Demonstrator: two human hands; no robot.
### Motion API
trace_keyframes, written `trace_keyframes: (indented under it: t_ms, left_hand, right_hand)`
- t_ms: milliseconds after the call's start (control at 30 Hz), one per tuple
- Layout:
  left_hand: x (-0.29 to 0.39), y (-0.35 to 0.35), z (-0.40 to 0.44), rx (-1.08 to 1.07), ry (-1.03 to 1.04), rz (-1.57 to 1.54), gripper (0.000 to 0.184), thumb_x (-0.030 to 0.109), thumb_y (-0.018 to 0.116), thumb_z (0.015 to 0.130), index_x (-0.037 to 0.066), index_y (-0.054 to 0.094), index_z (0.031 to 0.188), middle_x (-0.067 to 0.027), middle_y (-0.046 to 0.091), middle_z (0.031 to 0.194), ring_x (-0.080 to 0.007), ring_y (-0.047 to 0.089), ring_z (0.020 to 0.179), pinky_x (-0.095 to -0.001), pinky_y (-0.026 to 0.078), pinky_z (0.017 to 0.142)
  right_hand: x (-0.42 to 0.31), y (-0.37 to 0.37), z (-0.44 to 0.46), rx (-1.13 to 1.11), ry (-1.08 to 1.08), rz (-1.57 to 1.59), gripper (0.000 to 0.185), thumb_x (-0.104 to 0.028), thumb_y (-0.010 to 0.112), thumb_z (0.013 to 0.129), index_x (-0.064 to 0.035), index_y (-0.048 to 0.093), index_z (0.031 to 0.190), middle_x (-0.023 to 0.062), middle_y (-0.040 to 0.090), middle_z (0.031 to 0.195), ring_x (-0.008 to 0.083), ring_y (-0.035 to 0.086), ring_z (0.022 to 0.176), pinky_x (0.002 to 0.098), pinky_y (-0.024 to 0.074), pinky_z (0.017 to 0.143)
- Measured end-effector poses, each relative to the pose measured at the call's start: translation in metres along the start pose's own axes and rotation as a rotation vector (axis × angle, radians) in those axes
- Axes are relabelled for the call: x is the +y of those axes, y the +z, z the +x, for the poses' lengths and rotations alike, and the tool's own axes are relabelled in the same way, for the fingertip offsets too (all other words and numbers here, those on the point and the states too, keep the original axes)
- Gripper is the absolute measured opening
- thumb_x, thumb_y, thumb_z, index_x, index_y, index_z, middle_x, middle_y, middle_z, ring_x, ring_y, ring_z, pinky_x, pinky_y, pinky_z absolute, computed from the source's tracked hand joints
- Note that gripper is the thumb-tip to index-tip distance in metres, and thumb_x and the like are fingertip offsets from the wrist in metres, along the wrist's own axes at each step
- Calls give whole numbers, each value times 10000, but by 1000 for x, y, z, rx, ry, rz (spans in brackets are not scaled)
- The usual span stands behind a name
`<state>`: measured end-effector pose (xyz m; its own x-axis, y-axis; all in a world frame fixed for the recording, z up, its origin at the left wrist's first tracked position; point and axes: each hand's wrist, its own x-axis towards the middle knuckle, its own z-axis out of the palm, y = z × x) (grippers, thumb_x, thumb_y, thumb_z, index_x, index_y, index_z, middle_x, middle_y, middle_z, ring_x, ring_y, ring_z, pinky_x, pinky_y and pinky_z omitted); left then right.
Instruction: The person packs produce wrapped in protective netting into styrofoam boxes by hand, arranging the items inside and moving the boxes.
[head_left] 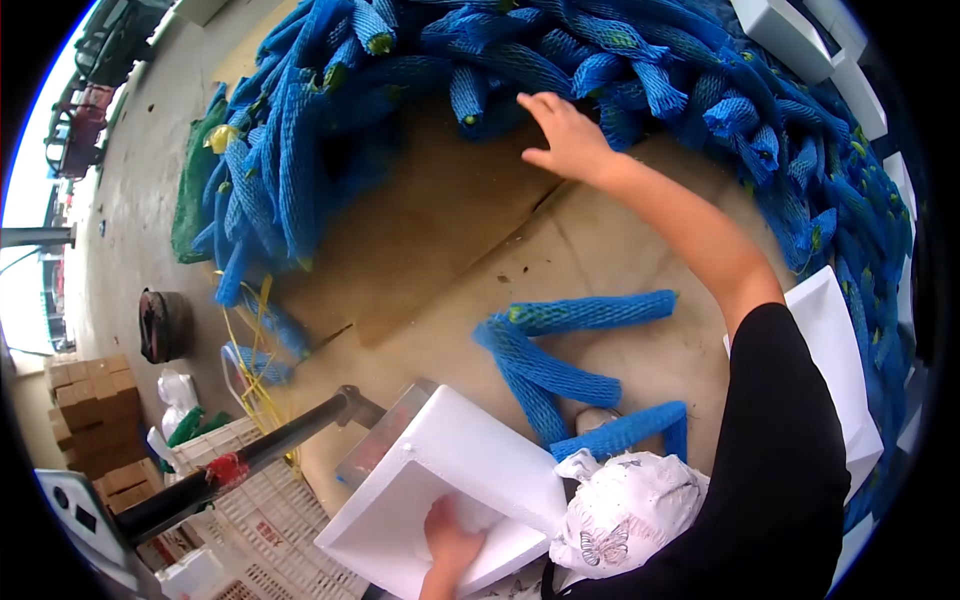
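My right hand [572,138] reaches forward near the inner edge of a large pile of blue net-sleeved vegetables [500,60]; its fingers are spread and nothing is in them. Inside a white foam box [350,535] at the bottom centre is my left hand [450,535]. Its fingers rest against something whitish in the box, and I cannot make out whether they hold it. Several loose blue-netted pieces [565,370] lie on the tan surface between the box and the pile.
A dark metal bar [280,435] with red tape crosses the lower left over a pale plastic crate [265,530]. Beyond it are cardboard boxes [98,400] and a black bucket [165,325]. White foam pieces [835,370] stand at the right. Yellow straps [262,385] lie left of centre.
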<state>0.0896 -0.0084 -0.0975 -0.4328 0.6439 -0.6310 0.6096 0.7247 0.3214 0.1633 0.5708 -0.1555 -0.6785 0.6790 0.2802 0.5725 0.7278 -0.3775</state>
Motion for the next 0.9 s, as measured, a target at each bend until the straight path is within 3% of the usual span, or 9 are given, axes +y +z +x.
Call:
trace_keyframes:
  t_ms: [200, 300, 367, 467, 500, 600, 700, 767, 900]
  left_hand:
    - [7, -2, 6, 11, -53, 58, 656, 270, 763, 622, 37, 534, 1191, -202, 567, 1144, -381, 511, 1103, -467, 396, 950]
    - [2, 4, 2, -71, -73, 116, 704, 297, 764, 634, 11, 508, 1224, -211, 543, 1186, -385, 492, 1131, -469, 381, 966]
    - [-1, 6, 0, -113, -85, 148, 731, 313, 765, 639, -3, 493, 1240, -216, 529, 1208, -388, 481, 1146, -470, 373, 972]
    - [0, 6, 4, -86, -60, 163, 773, 348, 769, 643, -17, 473, 1257, -216, 508, 1238, -392, 463, 1167, -469, 359, 984]
    - [4, 3, 7, -93, -70, 104, 777, 355, 770, 643, -15, 473, 1258, -216, 511, 1234, -394, 464, 1166, -470, 358, 986]
    - [9, -4, 5, -126, -91, 84, 784, 366, 772, 640, -14, 473, 1257, -218, 514, 1228, -394, 466, 1164, -471, 357, 988]
    - [8, -1, 8, -103, -90, 96, 775, 359, 768, 639, -17, 478, 1251, -219, 519, 1220, -392, 467, 1163, -472, 360, 986]
    - [-1, 7, -1, -53, -90, 158, 746, 327, 740, 640, -19, 481, 1249, -229, 513, 1227, -397, 454, 1176, -473, 353, 996]
    - [-3, 12, 1, -124, -122, 89, 776, 320, 723, 640, -24, 453, 1280, -247, 478, 1267, -405, 424, 1201, -483, 313, 1032]
  right_hand:
    - [51, 59, 99, 50, 485, -257, 687, -248, 751, 770, -87, 405, 1341, 181, 521, 1284, 380, 489, 1195, 467, 475, 941]
    - [33, 79, 40, -19, 606, 252, 724, -431, 703, 708, 23, 458, 1216, 257, 618, 1094, 395, 594, 1035, 429, 468, 900]
    - [27, 68, -38, -46, 674, 758, 625, -330, 698, 713, 45, 511, 1176, 250, 633, 1085, 348, 618, 1006, 375, 471, 884]
    - [35, 50, -174, -150, 493, 396, 861, -243, 674, 725, -7, 266, 1446, 250, 499, 1286, 336, 536, 1131, 434, 424, 973]
    - [-3, 7, -159, -262, 552, 303, 943, -238, 693, 720, -42, 188, 1493, 240, 417, 1348, 357, 477, 1186, 448, 406, 993]
    - [-35, 5, -54, 228, 49, 76, 869, -400, 741, 725, -196, 321, 1458, 162, 484, 1247, 361, 521, 1104, 438, 453, 908]
    - [-43, 61, 86, -62, 498, 94, 1028, -611, 684, 741, -217, 126, 1509, 217, 397, 1395, 385, 518, 1191, 480, 467, 931]
    - [-11, 131, 139, -169, 796, 372, 1157, -446, 748, 722, -212, -54, 1521, 274, 477, 1350, 380, 532, 1203, 469, 449, 973]
    - [1, 108, 103, -198, 739, 535, 1059, -234, 687, 684, -188, 44, 1524, 249, 576, 1206, 381, 638, 853, 412, 544, 689]
